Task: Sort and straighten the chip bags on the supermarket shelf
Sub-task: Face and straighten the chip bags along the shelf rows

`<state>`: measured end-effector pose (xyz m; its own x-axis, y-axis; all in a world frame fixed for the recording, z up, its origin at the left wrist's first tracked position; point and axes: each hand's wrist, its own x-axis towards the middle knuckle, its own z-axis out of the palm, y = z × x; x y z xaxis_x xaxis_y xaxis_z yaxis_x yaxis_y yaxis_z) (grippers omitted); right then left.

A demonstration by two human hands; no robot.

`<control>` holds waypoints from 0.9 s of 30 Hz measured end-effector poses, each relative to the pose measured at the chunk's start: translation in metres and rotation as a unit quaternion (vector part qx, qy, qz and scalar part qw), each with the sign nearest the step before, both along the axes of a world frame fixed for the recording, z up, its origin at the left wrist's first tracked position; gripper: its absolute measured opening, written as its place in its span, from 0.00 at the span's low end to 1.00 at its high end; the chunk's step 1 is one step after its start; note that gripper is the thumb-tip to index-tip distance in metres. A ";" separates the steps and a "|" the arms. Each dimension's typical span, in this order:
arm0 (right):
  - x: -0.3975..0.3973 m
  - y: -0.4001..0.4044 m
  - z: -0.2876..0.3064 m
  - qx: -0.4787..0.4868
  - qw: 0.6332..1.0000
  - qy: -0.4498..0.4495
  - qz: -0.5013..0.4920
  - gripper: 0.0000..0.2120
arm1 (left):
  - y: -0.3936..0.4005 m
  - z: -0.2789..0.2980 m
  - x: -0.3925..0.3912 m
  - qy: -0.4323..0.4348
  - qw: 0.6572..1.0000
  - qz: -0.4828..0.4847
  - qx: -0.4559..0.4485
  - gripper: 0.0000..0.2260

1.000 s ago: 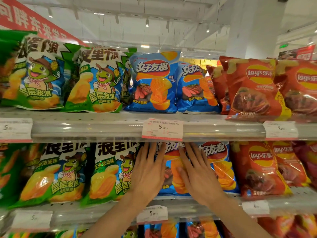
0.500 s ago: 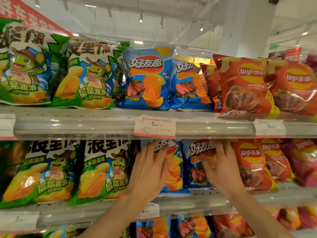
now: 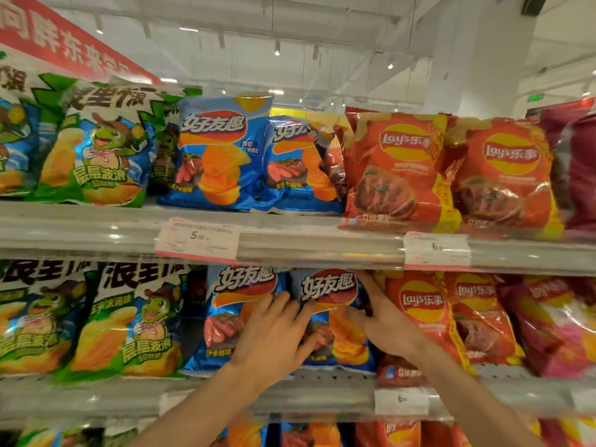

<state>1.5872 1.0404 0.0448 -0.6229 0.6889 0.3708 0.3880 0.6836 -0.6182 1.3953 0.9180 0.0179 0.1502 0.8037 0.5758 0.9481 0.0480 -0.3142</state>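
Observation:
Two blue chip bags stand side by side on the middle shelf, the left one [image 3: 238, 285] and the right one [image 3: 329, 288]. My left hand [image 3: 274, 337] lies flat across the seam between them, fingers spread, fingertips on the right bag's left edge. At that bag's right edge is my right hand [image 3: 383, 321], thumb on the bag's front and fingers tucked between it and the red Lay's bag [image 3: 419, 304]. Green chip bags [image 3: 135, 321] fill the shelf to the left.
The upper shelf holds green bags [image 3: 96, 146], blue bags [image 3: 216, 150] and red Lay's bags [image 3: 400, 169], all upright. Its front rail [image 3: 322, 250] with a price tag [image 3: 196, 240] hangs just above my hands. Purple bags [image 3: 548, 324] stand far right. More bags sit below the middle rail [image 3: 322, 391].
My left hand has slid right from the left blue bag onto the seam. My right hand has moved from the bags' fronts to the right blue bag's edge, fingers now behind it.

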 end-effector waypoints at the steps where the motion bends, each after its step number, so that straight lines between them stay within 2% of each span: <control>1: -0.002 0.004 -0.003 -0.008 1.000 0.003 0.002 0.37 | 0.000 -0.002 0.000 -0.005 1.000 -0.002 -0.001 0.25; 7: -0.007 0.006 -0.011 -0.059 0.995 0.080 0.012 0.32 | -0.005 -0.006 0.003 -0.018 0.999 0.002 -0.027 0.33; 12: -0.008 0.005 -0.008 -0.055 0.994 0.096 0.003 0.29 | -0.006 -0.005 0.004 0.012 1.000 -0.017 -0.009 0.40; 15: -0.009 0.004 -0.007 -0.062 0.993 0.102 0.000 0.27 | -0.004 -0.008 0.004 0.009 0.999 -0.023 -0.034 0.42; 23: -0.009 0.001 -0.007 -0.070 0.991 0.109 -0.015 0.29 | 0.000 -0.012 0.002 -0.003 0.996 -0.012 -0.086 0.39; 25: -0.007 0.001 -0.007 -0.067 0.992 0.108 -0.019 0.28 | -0.004 -0.011 0.000 -0.028 0.997 -0.027 -0.064 0.34; 27: -0.005 0.001 -0.006 -0.077 0.991 0.106 -0.015 0.27 | -0.007 -0.011 -0.002 -0.043 0.998 -0.045 -0.002 0.27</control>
<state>1.5817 1.0418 0.0387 -0.5203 0.7644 0.3807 0.2562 0.5650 -0.7843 1.3936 0.9111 0.0070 0.1713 0.7919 0.5861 0.9721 -0.0390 -0.2315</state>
